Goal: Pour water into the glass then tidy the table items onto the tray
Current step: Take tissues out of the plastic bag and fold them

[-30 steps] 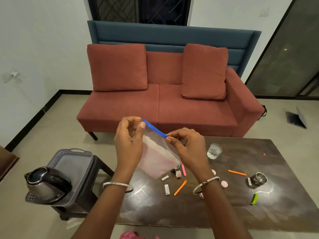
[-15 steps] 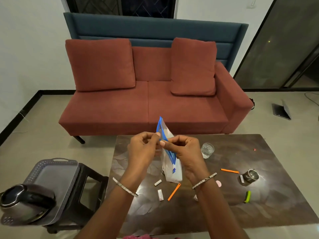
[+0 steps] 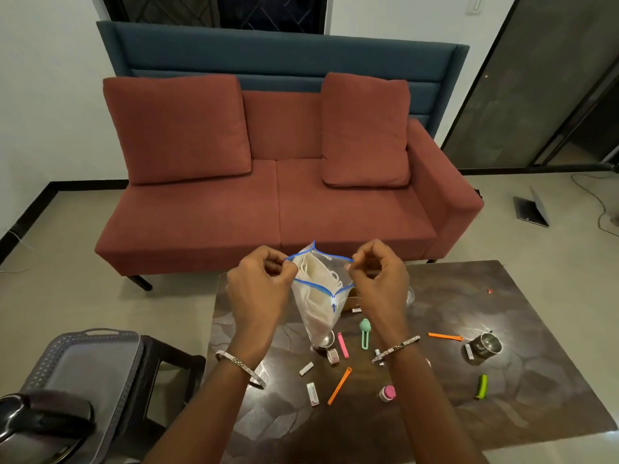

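A clear zip bag [image 3: 320,296] with a blue zipper rim hangs above the dark table [image 3: 502,390], its mouth spread wide. My left hand [image 3: 259,286] pinches the left side of the rim and my right hand [image 3: 380,279] pinches the right side. The glass of water [image 3: 410,295] is mostly hidden behind my right hand. A grey perforated tray [image 3: 97,356] sits on a black stool at the lower left, with a steel kettle [image 3: 40,426] on its near end. Small items lie on the table: orange sticks [image 3: 339,385], a pink stick [image 3: 343,344], a mint clip [image 3: 365,333], a green clip [image 3: 482,386].
A small steel cup [image 3: 487,344] stands at the table's right, another [image 3: 325,339] under the bag. White packets [image 3: 312,394] and a pink-capped bottle [image 3: 388,393] lie near the front. A red sofa [image 3: 268,182] stands behind the table. A laptop [image 3: 532,209] lies on the floor at right.
My hands have pulled the bag's blue rim apart, so the mouth that was closed is now wide. The view has shifted left and down over the table.
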Demonstrator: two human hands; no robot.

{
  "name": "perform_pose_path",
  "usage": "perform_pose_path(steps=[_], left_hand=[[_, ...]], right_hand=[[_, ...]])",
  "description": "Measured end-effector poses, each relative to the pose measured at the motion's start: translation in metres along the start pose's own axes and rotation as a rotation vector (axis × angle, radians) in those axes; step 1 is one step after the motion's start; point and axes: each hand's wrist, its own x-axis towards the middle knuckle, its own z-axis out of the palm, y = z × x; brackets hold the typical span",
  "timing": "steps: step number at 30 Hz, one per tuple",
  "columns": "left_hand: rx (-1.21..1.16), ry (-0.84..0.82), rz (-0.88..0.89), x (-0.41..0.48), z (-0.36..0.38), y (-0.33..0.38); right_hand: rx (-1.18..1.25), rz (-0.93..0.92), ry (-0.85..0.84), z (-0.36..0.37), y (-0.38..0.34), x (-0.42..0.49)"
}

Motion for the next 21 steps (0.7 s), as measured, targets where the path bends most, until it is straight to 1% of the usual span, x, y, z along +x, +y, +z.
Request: perform_pose_path(steps=[4, 8, 12, 14, 21], left_hand=[[-0.046, -0.036, 0.018, 0.005, -0.003, 0.002], [-0.104, -0.078, 0.072, 0.007, -0.009, 0.005], [-0.149, -0.108, 0.136, 0.004, -0.011, 0.006], [-0.170, -0.137, 0.165, 0.003, -0.012, 0.004], [-0.212, -0.174, 0.242, 0.001, -0.012, 0.004]], right_hand=[[-0.141, -0.087, -0.088, 0.009, -0.007, 0.000], [-0.448, -0.189, -0.160, 0.016, -0.013, 0.001], [-0.626, -0.221, -0.189, 0.024, -0.021, -0.001], [-0.676, -0.204, -0.192, 0.028, -0.022, -0.004], [-0.765, -0.045, -0.136, 0.029, -0.019, -0.005]])
